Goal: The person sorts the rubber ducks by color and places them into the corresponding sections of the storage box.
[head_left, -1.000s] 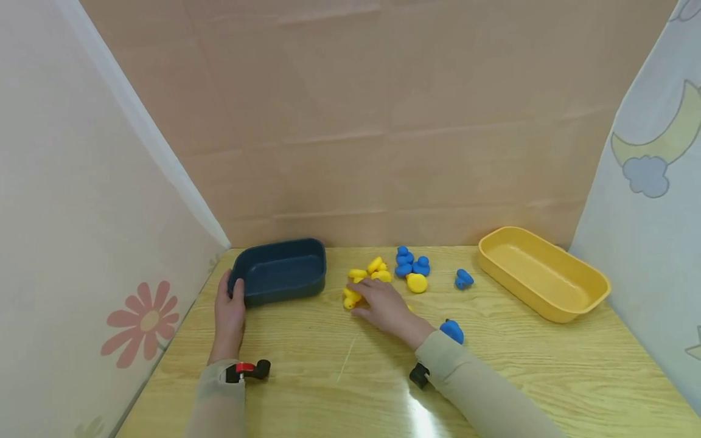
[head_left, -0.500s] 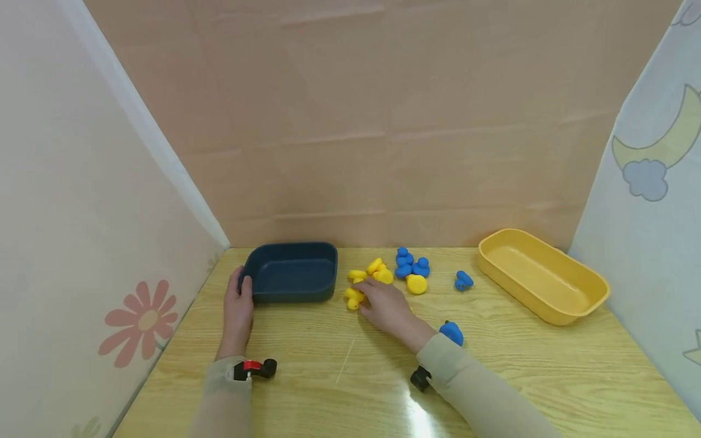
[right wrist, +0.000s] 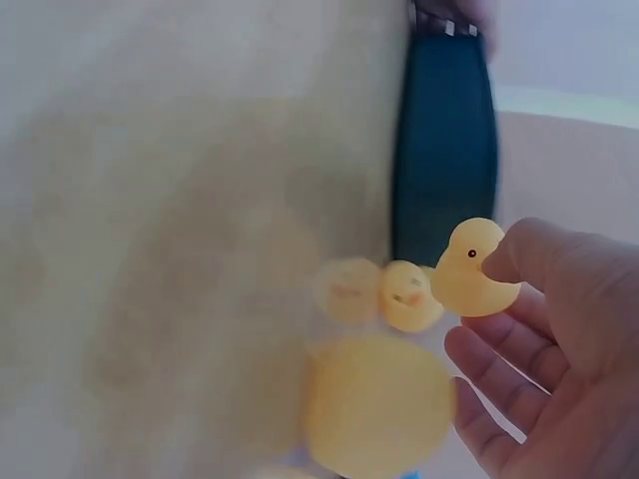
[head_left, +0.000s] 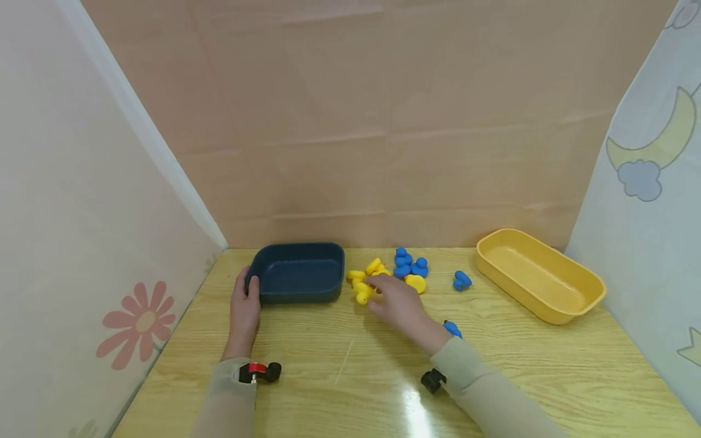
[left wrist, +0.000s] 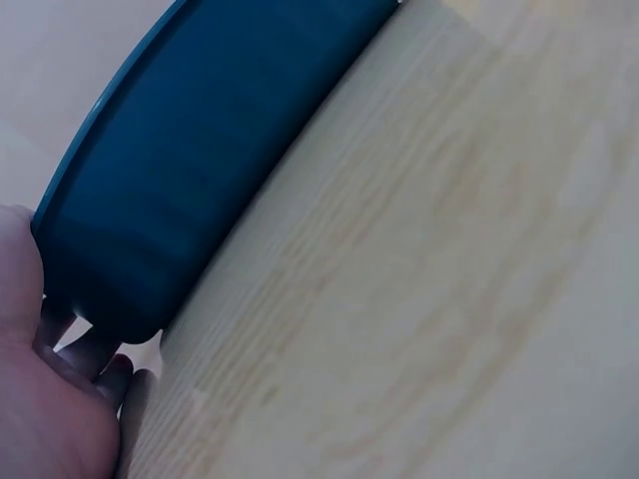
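My left hand [head_left: 244, 310] grips the left end of a dark blue basin [head_left: 298, 298], thumb at the rim and fingers round the outside; the left wrist view shows this grip at the basin [left wrist: 180, 160] corner. With thumb and fingers, my right hand [head_left: 402, 307] pinches a yellow rubber duck [right wrist: 467, 271], just right of the basin. More yellow ducks [head_left: 356, 275] lie close beyond the fingers. In the right wrist view a large blurred yellow duck [right wrist: 379, 404] is near the camera. The hand hides part of the cluster.
Several blue ducks [head_left: 420, 266] sit behind the right hand, beside a yellow duck [head_left: 416, 283]. Another blue duck [head_left: 462, 280] lies further right, and one [head_left: 452, 329] is partly hidden by the right forearm. A yellow basin [head_left: 542, 280] stands at the table's right.
The left hand has slid the dark blue basin to the right and straightened it. My right hand has moved slightly right, and the yellow duck at its fingertips has shifted with it.
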### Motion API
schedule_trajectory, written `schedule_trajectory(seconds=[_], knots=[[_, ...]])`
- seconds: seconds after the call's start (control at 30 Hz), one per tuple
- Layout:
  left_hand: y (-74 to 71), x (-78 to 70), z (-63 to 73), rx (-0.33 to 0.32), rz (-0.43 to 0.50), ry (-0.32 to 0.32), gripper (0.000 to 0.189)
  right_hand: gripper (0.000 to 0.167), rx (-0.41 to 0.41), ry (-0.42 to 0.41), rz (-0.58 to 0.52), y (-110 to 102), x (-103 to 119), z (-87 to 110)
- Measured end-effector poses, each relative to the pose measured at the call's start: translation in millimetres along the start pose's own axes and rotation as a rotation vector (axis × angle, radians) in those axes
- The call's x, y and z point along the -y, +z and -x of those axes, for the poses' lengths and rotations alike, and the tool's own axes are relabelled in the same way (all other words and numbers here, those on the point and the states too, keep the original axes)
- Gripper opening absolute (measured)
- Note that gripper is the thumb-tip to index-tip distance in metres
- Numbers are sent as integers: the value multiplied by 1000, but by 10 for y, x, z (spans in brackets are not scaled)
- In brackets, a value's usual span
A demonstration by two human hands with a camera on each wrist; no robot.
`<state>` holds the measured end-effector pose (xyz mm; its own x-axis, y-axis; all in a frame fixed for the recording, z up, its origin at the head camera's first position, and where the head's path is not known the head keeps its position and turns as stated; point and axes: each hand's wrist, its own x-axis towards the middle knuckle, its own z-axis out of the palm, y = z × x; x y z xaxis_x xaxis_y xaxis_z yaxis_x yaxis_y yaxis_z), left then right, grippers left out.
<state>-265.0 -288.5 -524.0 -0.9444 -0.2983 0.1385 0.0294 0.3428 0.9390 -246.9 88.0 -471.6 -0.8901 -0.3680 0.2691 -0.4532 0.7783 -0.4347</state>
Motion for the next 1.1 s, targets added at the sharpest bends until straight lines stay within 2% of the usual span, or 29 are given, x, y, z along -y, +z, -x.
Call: schedule_trajectory(seconds=[0.13,0.33,0.5,0.67,1.1], knots=[[23,15,-4,-11,1,21,66,46,-44,51,-26,-167,20,-51],[55,35,-22,2,-8,25,67,45,-106,39,-36,-268,85,-192],[41,60,-12,-16,-15,19,67,44,-105,13,-47,-178,163,-348],[38,56,-6,-11,-13,27,68,46,-84,35,-66,-73,231,-470],[28,45,-4,-10,-9,27,68,43,-62,17,-138,143,386,-683]])
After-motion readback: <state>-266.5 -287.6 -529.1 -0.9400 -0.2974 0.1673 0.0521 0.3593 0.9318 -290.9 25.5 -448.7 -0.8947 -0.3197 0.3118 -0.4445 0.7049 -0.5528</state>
